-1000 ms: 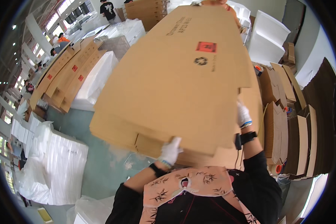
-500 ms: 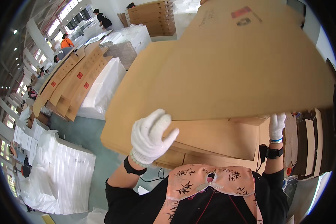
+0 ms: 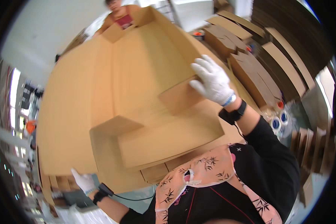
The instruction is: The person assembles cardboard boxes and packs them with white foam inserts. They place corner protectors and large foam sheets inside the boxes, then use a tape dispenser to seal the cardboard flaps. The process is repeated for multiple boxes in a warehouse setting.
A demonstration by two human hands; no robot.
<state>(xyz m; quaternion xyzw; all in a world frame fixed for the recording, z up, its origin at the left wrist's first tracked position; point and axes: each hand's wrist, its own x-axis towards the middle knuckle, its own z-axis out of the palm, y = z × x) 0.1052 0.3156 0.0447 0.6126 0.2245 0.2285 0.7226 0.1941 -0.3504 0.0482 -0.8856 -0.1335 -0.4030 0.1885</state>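
A large brown cardboard box (image 3: 134,89) lies unfolded before me, its near and right walls standing up and a wide panel (image 3: 67,112) spread flat on the left. My left hand (image 3: 85,183), in a white knit glove, grips the near left edge of that panel; some of its fingers are hidden. My right hand (image 3: 212,81), gloved too, is open with fingers spread beside the right wall (image 3: 179,37) and above a folded-in corner flap (image 3: 184,95). Another corner flap (image 3: 115,125) bends inward at the near left.
A co-worker (image 3: 119,16) stands at the box's far end, near a small flap. Folded cardboard pieces (image 3: 254,78) are stacked on the right, with tape rolls (image 3: 280,121) beside them. More cardboard (image 3: 59,182) lies below the left panel. White wrapped blocks (image 3: 194,15) stand behind.
The raised cardboard sheet has come down to the left, exposing the box's inside. My left hand moved left and down; my right hand moved up beside the right wall. The view has turned.
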